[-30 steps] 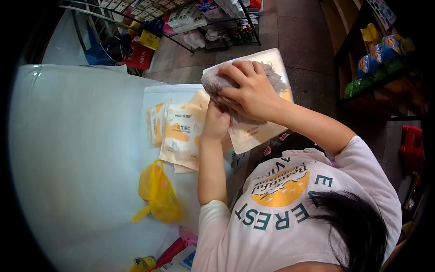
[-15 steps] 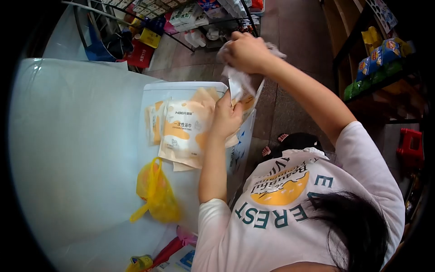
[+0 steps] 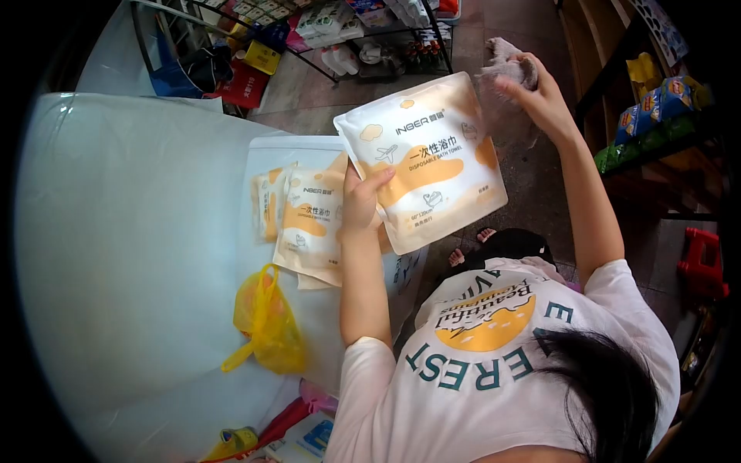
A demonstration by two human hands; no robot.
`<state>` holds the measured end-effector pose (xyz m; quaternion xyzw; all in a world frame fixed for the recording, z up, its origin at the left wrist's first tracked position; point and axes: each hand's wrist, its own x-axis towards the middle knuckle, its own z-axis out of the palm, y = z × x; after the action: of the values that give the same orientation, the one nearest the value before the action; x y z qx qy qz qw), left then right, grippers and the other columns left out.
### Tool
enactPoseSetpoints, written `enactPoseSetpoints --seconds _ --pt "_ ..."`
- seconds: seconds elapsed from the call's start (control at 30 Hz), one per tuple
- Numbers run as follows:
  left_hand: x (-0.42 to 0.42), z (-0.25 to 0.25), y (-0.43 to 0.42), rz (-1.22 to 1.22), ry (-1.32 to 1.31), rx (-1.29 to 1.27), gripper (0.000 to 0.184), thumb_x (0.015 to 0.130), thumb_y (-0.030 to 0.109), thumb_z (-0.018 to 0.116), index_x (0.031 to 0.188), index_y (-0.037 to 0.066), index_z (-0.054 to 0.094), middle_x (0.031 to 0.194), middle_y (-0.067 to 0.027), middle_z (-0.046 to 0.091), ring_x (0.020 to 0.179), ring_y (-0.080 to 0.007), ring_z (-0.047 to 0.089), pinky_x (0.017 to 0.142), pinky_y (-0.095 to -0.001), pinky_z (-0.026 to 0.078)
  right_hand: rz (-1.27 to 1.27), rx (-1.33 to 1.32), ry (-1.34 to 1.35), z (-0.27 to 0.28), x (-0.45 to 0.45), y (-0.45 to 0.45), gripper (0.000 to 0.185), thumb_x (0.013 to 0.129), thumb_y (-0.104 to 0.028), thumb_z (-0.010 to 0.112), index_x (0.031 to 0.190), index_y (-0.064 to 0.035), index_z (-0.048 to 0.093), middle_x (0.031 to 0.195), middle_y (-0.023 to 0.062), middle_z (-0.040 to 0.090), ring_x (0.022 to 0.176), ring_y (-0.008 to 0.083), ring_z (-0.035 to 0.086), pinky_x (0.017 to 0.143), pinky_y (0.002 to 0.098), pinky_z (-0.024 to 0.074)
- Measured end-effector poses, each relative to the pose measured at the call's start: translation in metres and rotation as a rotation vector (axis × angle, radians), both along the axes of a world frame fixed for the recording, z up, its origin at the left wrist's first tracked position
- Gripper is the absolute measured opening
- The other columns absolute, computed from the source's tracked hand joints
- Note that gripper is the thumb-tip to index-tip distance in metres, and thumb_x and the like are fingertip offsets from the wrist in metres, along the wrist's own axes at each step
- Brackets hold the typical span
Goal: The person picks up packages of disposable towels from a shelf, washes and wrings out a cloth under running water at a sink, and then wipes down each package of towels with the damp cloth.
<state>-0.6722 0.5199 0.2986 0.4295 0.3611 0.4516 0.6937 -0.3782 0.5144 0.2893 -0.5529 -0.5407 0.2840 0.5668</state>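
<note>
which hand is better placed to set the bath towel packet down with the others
Likely the left hand: it grips the bath towel packet close to the other packets, while the right hand holds a grey cloth farther away.

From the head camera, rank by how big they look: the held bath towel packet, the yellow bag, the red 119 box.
1. Held bath towel packet
2. Yellow bag
3. Red 119 box
</note>
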Motion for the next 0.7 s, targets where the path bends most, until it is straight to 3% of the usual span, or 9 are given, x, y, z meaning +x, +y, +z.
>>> enactPoseSetpoints --seconds 0.07,0.1,0.13,0.17,0.2,0.27,0.43,0.5,0.7 --pt "0.003 -0.002 0.004 0.040 -0.047 -0.047 0.043 0.082 0.006 0.051 0.122 0.000 0.038 0.116 -0.0132 0.051 0.104 -0.0235 0.052 0.089 -0.0330 0.043 0.142 0.189 0.067 0.020 -0.031 -0.010 0.063 0.064 -0.026 0.078 0.113 -0.0069 0.045 0.107 0.0114 0.050 0.102 0.0214 0.051 0.082 0.0309 0.0465" --pt "0.006 -0.002 0.005 0.034 -0.047 -0.052 0.043 0.082 0.006 0.051 0.122 0.000 0.038 0.116 -0.0132 0.051 0.104 -0.0235 0.052 0.089 -0.0330 0.043 0.143 0.267 0.011 0.030 -0.051 -0.010 0.058 0.060 -0.018 0.078 0.108 -0.0074 0.047 0.109 0.0130 0.049 0.105 0.0247 0.049 0.086 0.0342 0.0443" --pt "0.016 0.002 0.007 -0.034 -0.210 -0.109 0.040 0.087 0.017 0.047 0.123 0.001 0.039 0.117 -0.0120 0.050 0.106 -0.0228 0.051 0.090 -0.0333 0.042 0.140 0.405 -0.189 0.041 -0.064 -0.008 0.054 0.057 -0.008 0.074 0.105 -0.0084 0.049 0.112 0.0160 0.048 0.108 0.0307 0.046 0.091 0.0409 0.0404" --pt "0.021 0.006 0.006 -0.103 -0.373 -0.166 0.041 0.092 0.028 0.043 0.123 0.002 0.039 0.118 -0.0109 0.049 0.109 -0.0221 0.049 0.092 -0.0335 0.041 0.284 0.309 -0.167 0.045 -0.087 -0.009 0.052 0.056 -0.006 0.070 0.104 -0.0099 0.051 0.116 0.0158 0.046 0.109 0.0359 0.044 0.092 0.0443 0.0373" --pt "0.033 0.008 0.001 0.081 -0.216 -0.087 0.053 0.093 0.046 0.031 0.126 0.005 0.038 0.121 -0.0088 0.047 0.112 -0.0209 0.047 0.093 -0.0331 0.039 0.239 0.371 -0.329 0.034 -0.112 -0.007 0.053 0.058 -0.012 0.069 0.108 -0.0120 0.051 0.120 0.0126 0.045 0.110 0.0351 0.043 0.089 0.0446 0.0386" --pt "0.044 0.018 -0.003 0.224 -0.235 -0.099 0.050 0.093 0.044 0.029 0.124 0.006 0.041 0.122 -0.0101 0.047 0.112 -0.0227 0.046 0.094 -0.0340 0.039 0.070 0.302 -0.630 0.035 -0.142 -0.019 0.048 0.062 -0.023 0.067 0.108 -0.0155 0.055 0.116 0.0070 0.048 0.107 0.0296 0.044 0.079 0.0436 0.0385" --pt "0.037 0.018 0.002 0.142 -0.446 -0.194 0.050 0.091 0.042 0.034 0.115 0.001 0.047 0.115 -0.0144 0.051 0.103 -0.0262 0.051 0.090 -0.0358 0.040 0.072 0.334 -0.708 0.027 -0.149 -0.042 0.043 0.058 -0.021 0.069 0.099 -0.0117 0.060 0.117 0.0052 0.048 0.105 0.0296 0.045 0.077 0.0397 0.0356" --pt "0.039 0.021 0.006 0.136 -0.397 -0.265 0.049 0.088 0.041 0.040 0.111 -0.002 0.049 0.108 -0.0162 0.054 0.096 -0.0275 0.054 0.086 -0.0360 0.042 0.098 0.370 -0.724 0.023 -0.139 -0.046 0.041 0.057 -0.021 0.069 0.097 -0.0114 0.061 0.116 0.0046 0.049 0.105 0.0291 0.046 0.077 0.0387 0.0348" --pt "0.040 0.013 0.009 0.258 -0.279 -0.223 0.049 0.091 0.040 0.036 0.117 -0.001 0.045 0.113 -0.0163 0.053 0.100 -0.0281 0.053 0.087 -0.0380 0.043 0.222 0.484 -0.720 0.013 -0.116 -0.057 0.028 0.062 -0.023 0.066 0.088 -0.0144 0.062 0.111 -0.0002 0.051 0.101 0.0232 0.046 0.078 0.0395 0.0349"
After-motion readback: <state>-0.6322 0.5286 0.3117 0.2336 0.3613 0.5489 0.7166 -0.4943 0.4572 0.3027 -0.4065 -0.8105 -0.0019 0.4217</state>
